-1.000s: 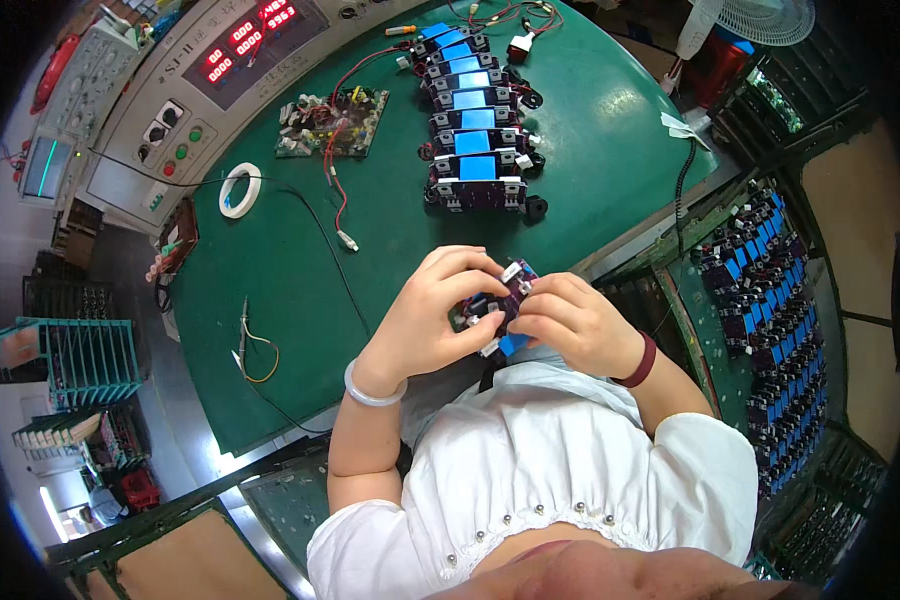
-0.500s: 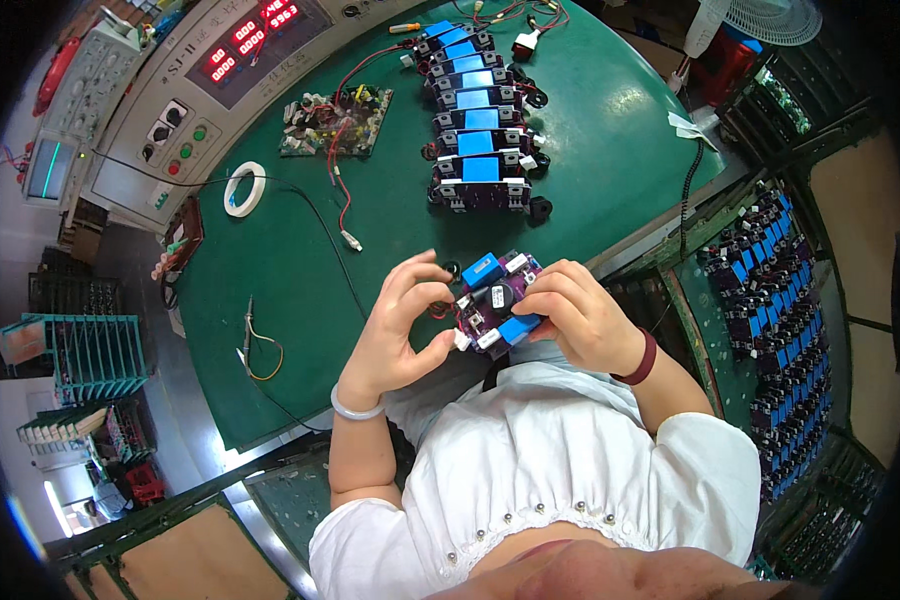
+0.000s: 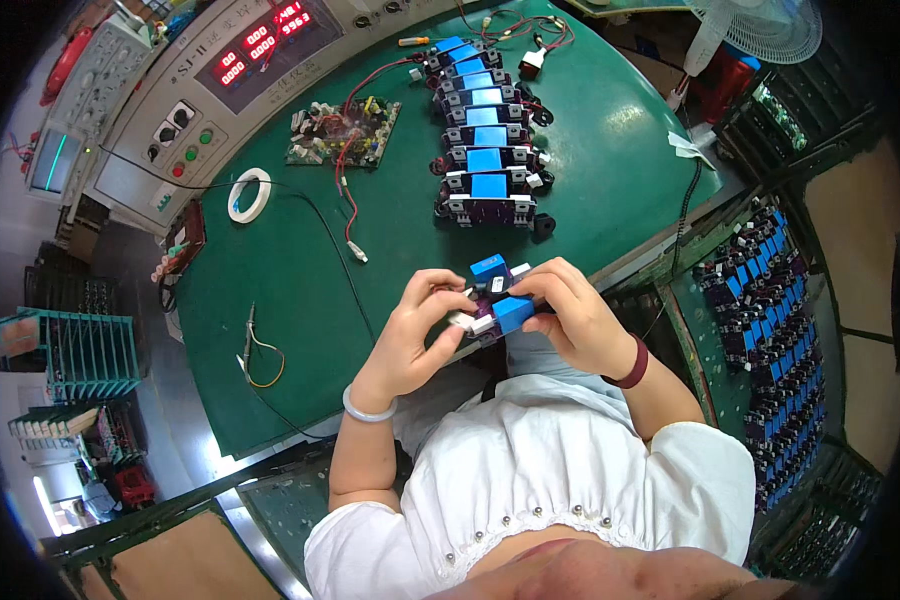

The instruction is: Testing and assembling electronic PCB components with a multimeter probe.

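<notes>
A purple circuit board [image 3: 482, 304] with two blue block components and several white parts is held above the table's near edge. My right hand [image 3: 580, 325] grips its right side, thumb near the lower blue block and fingers over the top. At the board's left end my left hand [image 3: 415, 335] is closed, its curled fingertips on the edge beside a white connector [image 3: 462, 320]. Those fingertips partly cover the left end, so their exact hold is hard to see. Beyond my hands, a row of similar boards [image 3: 488, 187] with blue blocks stands on the green table [image 3: 300, 270].
A white tape ring [image 3: 249, 195], a populated circuit board [image 3: 344, 132] and a red cable [image 3: 348, 210] lie left of the row. A probe with a wire [image 3: 250, 325] rests nearer. A grey test console [image 3: 130, 150] borders the far left. More boards [image 3: 765, 330] fill a rack at right.
The board has tilted, and its top face shows less than before. My left fingers have curled in onto its left end. The view has shifted slightly.
</notes>
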Demonstrator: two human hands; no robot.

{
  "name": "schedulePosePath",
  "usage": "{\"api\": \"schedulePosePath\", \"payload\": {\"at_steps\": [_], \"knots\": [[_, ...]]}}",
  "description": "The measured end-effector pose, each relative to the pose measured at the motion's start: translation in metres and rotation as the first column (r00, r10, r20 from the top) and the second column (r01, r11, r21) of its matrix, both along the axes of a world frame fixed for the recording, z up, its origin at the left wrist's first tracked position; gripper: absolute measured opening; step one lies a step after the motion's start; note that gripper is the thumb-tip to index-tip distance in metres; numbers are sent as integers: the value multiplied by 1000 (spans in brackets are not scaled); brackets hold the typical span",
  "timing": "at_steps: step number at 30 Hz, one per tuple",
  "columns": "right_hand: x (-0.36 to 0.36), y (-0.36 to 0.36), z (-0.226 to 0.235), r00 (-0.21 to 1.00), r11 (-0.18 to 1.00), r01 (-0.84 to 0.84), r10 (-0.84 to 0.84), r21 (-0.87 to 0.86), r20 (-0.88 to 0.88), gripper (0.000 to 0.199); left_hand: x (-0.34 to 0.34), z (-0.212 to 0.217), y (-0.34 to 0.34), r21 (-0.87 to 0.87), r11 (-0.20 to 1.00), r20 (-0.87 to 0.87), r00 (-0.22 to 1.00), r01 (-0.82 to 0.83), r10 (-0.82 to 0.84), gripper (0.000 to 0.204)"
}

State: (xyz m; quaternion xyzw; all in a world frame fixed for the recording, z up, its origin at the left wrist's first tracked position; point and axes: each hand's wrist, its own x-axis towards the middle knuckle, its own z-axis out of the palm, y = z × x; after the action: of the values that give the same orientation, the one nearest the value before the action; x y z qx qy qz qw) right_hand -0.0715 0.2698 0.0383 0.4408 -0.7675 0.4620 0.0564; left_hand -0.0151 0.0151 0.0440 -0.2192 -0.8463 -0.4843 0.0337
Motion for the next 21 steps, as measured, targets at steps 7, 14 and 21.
{"api": "schedulePosePath", "payload": {"at_steps": [7,14,21], "knots": [[-18,-17,3,932,995,71,-39,-76,360,29,-21,-18,-4,213,969,109,988,-128,107,30],[-27,-43,-1,952,945,305,-298,-119,73,29,-45,-45,2,245,892,35,923,-380,383,22],[-23,-56,-41,849,879,460,-476,-123,-229,54,-46,-50,-2,68,894,-102,888,-442,447,21]]}}
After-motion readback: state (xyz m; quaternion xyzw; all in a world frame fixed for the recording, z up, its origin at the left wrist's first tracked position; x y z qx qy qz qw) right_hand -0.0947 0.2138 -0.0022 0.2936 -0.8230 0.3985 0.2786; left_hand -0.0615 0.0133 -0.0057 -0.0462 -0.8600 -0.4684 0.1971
